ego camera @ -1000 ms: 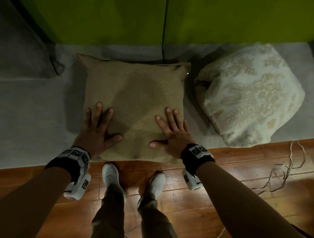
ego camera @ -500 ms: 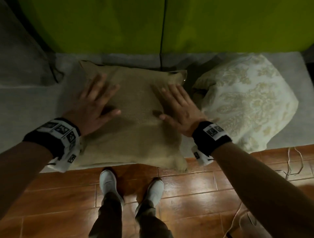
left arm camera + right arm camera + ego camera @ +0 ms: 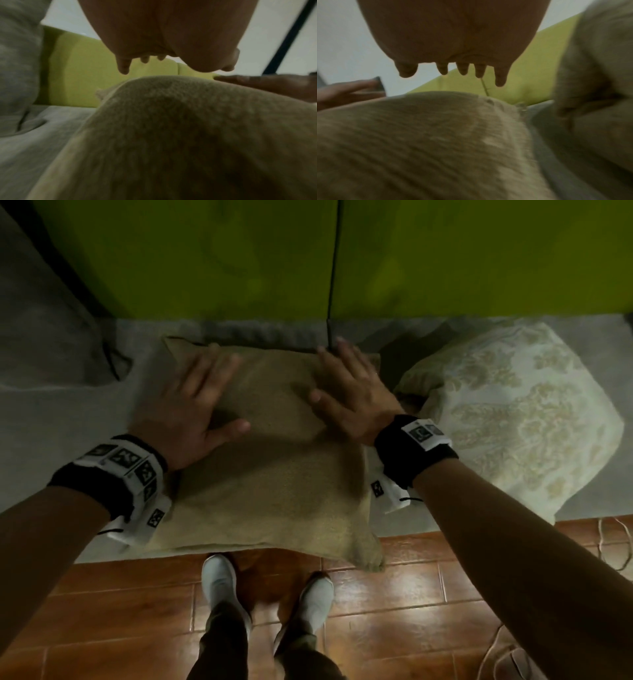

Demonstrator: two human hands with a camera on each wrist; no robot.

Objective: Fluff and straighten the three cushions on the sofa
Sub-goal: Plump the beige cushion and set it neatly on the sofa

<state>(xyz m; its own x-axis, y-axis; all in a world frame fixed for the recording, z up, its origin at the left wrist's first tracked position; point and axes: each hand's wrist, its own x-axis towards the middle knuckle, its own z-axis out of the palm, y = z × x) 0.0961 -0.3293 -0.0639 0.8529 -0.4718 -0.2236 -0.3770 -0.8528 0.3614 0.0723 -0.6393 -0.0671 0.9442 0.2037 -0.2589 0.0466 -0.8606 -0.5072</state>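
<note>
A tan burlap cushion [image 3: 274, 484] lies flat on the grey sofa seat [image 3: 51, 422], its near right corner hanging over the seat's front edge. My left hand [image 3: 202, 405] lies spread with straight fingers on its far left part. My right hand [image 3: 346, 392] lies the same way on its far right part, fingertips at the back edge. The wrist views show each palm hovering just above the tan cushion [image 3: 171, 135] [image 3: 419, 135], fingers straight. A cream floral cushion [image 3: 513, 419] sits slumped to the right. A grey cushion [image 3: 44, 337] lies at far left.
The green sofa back [image 3: 239, 254] rises right behind the cushions. Below the seat is a brown tiled floor [image 3: 394, 594], with my white shoes [image 3: 219, 583] close to the sofa. A thin cord [image 3: 616, 542] trails over the floor at right.
Both hands slid from the cushion's near edge across its top toward its back edge, staying flat. The cushion shifted, and its near right corner now overhangs the seat.
</note>
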